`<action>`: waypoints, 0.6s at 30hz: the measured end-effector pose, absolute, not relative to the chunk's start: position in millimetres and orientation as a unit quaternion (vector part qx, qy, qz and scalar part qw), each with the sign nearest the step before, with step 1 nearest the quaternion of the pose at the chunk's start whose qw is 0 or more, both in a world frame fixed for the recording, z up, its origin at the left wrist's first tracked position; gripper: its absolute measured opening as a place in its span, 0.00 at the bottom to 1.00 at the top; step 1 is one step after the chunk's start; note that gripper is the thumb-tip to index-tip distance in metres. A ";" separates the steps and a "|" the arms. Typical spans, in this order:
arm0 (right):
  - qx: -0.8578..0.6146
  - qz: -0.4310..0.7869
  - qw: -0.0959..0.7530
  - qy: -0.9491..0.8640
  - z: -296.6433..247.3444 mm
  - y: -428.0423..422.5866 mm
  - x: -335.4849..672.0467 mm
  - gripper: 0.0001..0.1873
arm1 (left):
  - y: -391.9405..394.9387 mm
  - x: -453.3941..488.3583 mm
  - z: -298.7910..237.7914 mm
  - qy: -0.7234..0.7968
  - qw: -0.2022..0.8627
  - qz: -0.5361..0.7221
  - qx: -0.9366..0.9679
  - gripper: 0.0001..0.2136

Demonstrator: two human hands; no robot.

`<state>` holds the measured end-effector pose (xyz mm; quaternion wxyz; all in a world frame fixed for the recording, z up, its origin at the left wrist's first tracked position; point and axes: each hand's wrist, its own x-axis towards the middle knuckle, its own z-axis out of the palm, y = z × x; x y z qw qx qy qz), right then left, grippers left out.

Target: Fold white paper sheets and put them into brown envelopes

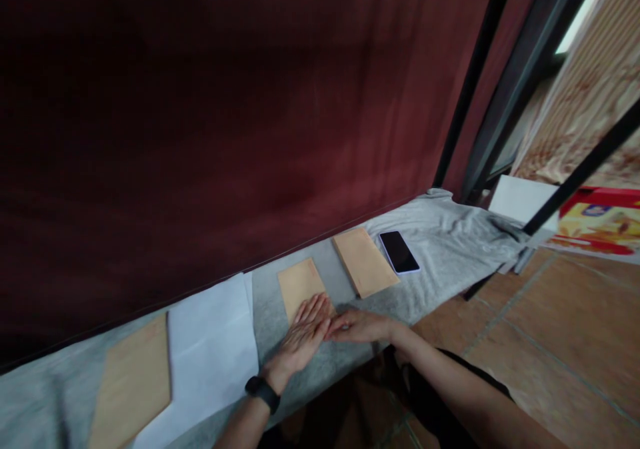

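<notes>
A small tan paper envelope (301,284) lies on the grey cloth in front of me. My left hand (309,326), with a black band on its wrist, rests flat on the lower part of this envelope, fingers stretched out. Close against its thumb, my right hand (357,326) has its fingers bent and pressed together at the envelope's near right corner. Its fingertips are partly hidden, and the near edge of the envelope is covered by both hands. To the right lies a stack of similar tan envelopes (367,262), with a dark-screened phone (399,252) beside it.
Left of my hands, white paper sheets (213,342) lie beside another tan envelope stack (135,382). Grey cloth (445,242) covers the narrow bench. A dark red panel (250,122) rises behind it. At right stand black metal bars (473,82) and a red-yellow box (600,222) over the tiled floor.
</notes>
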<state>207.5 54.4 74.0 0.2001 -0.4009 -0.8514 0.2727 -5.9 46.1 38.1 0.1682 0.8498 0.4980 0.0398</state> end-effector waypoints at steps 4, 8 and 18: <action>-0.412 0.293 0.222 -0.834 78.0 61.8 209.7 0.22 | 28.5 -4.9 43.3 0.491 0.156 0.045 0.856 0.27; -0.426 0.346 0.236 -0.802 70.3 68.3 207.8 0.23 | 5.6 -2.3 47.5 0.466 0.131 0.038 0.874 0.29; -0.364 0.147 0.157 -0.906 23.4 60.8 188.8 0.26 | -20.6 13.0 32.6 0.468 0.126 0.066 0.872 0.37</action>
